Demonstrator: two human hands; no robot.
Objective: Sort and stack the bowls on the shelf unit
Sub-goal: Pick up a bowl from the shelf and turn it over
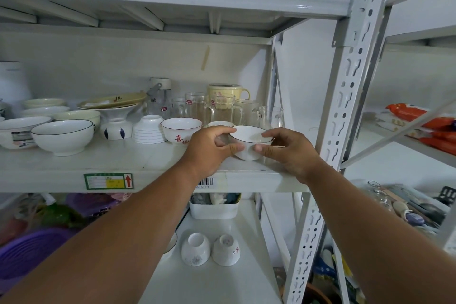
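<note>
Both hands, the left hand [209,149] and right hand [287,149], pinched a small dark-rimmed white bowl [249,142] from either side, tilted near the shelf's [74,168] front edge, beside a red-lettered bowl [181,131].

Glass mugs [223,111] cluster before a yellow lidded cup [225,90]; orange packets [424,122] lie right.

Two bare forearms enter from lower frame. Left hand [209,148] and right hand [288,153] uncovered: no sleeves, gloves, rings or watch visible.
</note>
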